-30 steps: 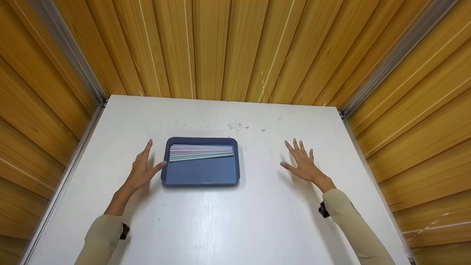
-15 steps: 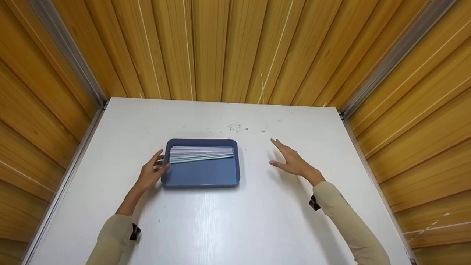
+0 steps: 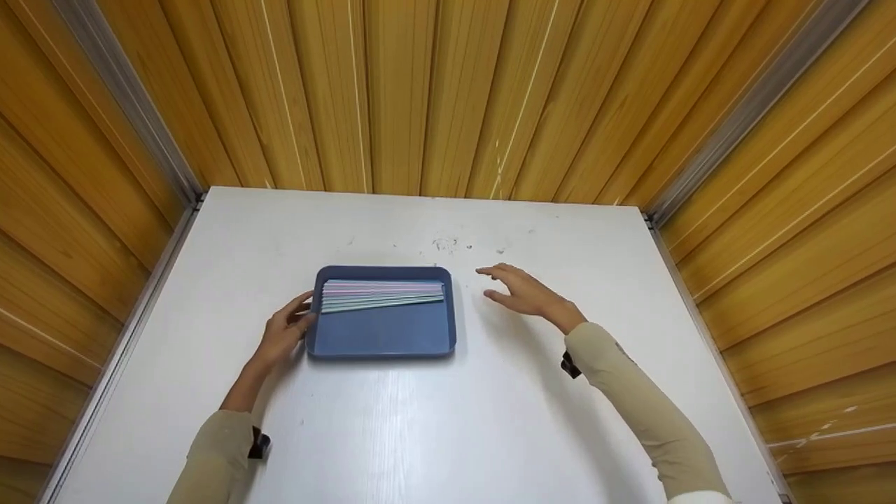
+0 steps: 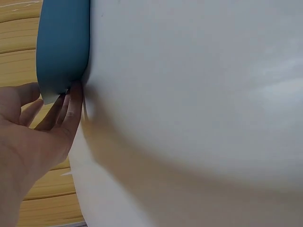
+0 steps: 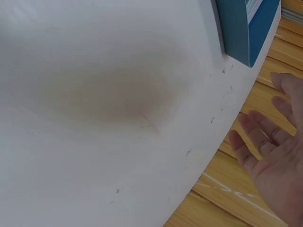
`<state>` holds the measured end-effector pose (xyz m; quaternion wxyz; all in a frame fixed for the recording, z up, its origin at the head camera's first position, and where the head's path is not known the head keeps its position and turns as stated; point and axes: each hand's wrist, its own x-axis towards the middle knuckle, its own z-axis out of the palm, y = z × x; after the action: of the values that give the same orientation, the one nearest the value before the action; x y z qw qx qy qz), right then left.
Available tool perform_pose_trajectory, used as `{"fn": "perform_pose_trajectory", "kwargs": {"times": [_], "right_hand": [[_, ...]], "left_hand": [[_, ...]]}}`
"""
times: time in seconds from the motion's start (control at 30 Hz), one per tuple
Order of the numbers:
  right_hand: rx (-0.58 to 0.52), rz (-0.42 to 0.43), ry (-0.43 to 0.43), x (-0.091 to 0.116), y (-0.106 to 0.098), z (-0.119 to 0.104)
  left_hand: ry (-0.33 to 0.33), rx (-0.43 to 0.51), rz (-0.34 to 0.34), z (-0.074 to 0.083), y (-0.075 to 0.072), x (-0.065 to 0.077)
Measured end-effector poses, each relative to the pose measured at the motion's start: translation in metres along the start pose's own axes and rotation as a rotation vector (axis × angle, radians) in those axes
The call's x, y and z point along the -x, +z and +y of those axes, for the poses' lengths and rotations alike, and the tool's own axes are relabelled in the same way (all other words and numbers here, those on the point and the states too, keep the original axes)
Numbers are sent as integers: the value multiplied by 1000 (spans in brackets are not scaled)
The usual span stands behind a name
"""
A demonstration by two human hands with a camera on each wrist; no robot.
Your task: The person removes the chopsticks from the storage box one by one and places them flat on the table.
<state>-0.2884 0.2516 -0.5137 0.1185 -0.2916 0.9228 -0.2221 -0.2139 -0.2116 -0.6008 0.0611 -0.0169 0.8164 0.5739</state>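
A blue rectangular tray [image 3: 381, 334] lies on the white table. Along its far side rests a bundle of thin pastel sticks [image 3: 381, 292] that look like straws. My left hand [image 3: 281, 334] grips the tray's left end; in the left wrist view its fingers [image 4: 71, 109] reach low at the tray wall, and the thumb is by the rim. To the right of the tray, my right hand [image 3: 526, 292] hovers with fingers spread loosely and nothing in it. The right wrist view shows that hand [image 5: 279, 156] apart from the tray's corner [image 5: 236, 33].
The white table [image 3: 420, 434] has small dark marks [image 3: 446, 244] behind the tray. Yellow wood-patterned walls [image 3: 392, 98] stand at the back and both sides, with grey metal posts [image 3: 133, 91] at the corners.
My left hand has moved right onto the tray's left end, its fingers closing in there. My right hand has moved left toward the tray's right side, its fingers drawing closer together.
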Motion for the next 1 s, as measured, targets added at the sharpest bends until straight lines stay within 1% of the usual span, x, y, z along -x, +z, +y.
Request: {"fn": "perform_pose_trajectory", "kwargs": {"times": [0.17,0.3,0.5,0.57,0.67,0.8,1.0], "right_hand": [[32,-57,-72,-22,-2,-19],[33,-111,-109,-41,0,-39],[12,-172,-153,-66,8,-67],[13,-188,-168,-74,12,-75],[11,-205,-199,-87,18,-84],[-1,-231,-219,-101,27,-95],[-8,-291,-182,-120,45,-110]], "left_hand": [[-14,20,-25,-1,-1,1],[-34,64,-51,-1,-3,1],[-39,115,-82,-3,-4,2],[-36,114,-88,-4,-5,1],[-55,119,-84,-5,-6,1],[-69,113,-87,-4,-6,2],[-55,117,-79,-5,-6,0]]}}
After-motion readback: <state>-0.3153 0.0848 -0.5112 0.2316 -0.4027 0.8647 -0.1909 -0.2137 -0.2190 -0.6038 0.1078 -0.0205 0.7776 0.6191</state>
